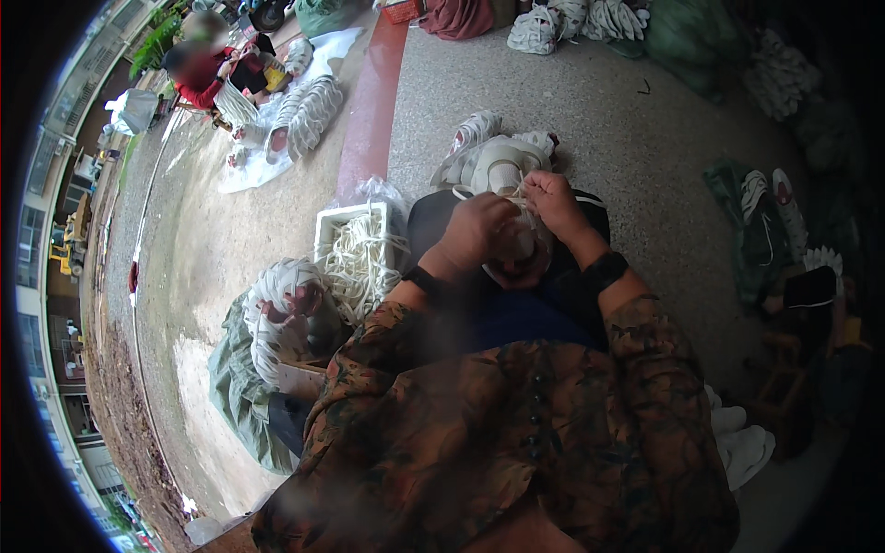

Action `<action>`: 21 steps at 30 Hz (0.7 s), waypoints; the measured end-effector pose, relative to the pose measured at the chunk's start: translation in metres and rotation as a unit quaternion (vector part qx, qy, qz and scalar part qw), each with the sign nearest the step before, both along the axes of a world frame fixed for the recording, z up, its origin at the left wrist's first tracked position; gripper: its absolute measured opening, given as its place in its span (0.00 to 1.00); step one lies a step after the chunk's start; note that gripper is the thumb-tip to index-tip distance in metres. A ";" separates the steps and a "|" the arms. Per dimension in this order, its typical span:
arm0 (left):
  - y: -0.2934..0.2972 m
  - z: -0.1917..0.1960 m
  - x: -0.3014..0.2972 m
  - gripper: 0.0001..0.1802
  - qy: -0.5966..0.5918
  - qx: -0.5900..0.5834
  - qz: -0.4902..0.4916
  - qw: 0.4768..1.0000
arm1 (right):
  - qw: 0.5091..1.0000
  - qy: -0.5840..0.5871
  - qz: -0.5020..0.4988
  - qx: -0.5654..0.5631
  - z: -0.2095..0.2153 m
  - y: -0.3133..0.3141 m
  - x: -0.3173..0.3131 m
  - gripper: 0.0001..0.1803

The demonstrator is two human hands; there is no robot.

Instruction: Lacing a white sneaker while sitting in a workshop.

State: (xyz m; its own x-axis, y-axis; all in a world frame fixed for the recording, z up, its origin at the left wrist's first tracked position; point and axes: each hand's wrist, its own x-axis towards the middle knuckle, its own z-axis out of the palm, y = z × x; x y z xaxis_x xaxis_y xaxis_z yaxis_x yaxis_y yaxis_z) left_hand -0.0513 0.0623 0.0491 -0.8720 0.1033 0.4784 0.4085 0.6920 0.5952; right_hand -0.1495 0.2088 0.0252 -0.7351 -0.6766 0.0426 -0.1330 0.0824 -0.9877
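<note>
A white shoe [518, 241] lies on my lap, its opening toward me and its upper partly covered by my hands. My right hand [556, 201] is closed in a pinch on a white shoelace [519, 191] above the shoe. On the shoe's left side my left hand [479, 226] is curled with fingers closed. What it grips is hidden behind the knuckles. Just beyond my hands sit more pale shoes [477, 138], bunched together near my knees.
Left of my knee stands a white box [324, 230] full of loose laces. Nearer me, a stack of white shoes [277, 300] rests by a green sack [230, 369]. Shoes and sacks [696, 41] line the far right. Another person [207, 88] sits at far left beside shoe rows.
</note>
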 end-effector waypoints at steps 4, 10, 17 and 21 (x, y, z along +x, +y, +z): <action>0.009 -0.024 0.009 0.17 0.133 -0.155 -0.167 0.965 | 0.992 0.003 -0.093 -0.089 0.043 -0.014 0.008 0.07; 0.009 -0.038 0.012 0.15 0.172 -0.177 -0.147 0.958 | 0.888 0.168 -0.053 -0.425 0.265 0.050 0.048 0.03; -0.002 -0.034 0.021 0.07 0.021 0.139 -0.098 0.985 | 0.882 0.372 -0.033 -0.289 0.300 0.105 0.092 0.12; -0.026 -0.037 0.003 0.09 -0.014 0.110 0.222 0.969 | 0.830 0.499 -0.149 -0.197 0.286 0.116 0.096 0.10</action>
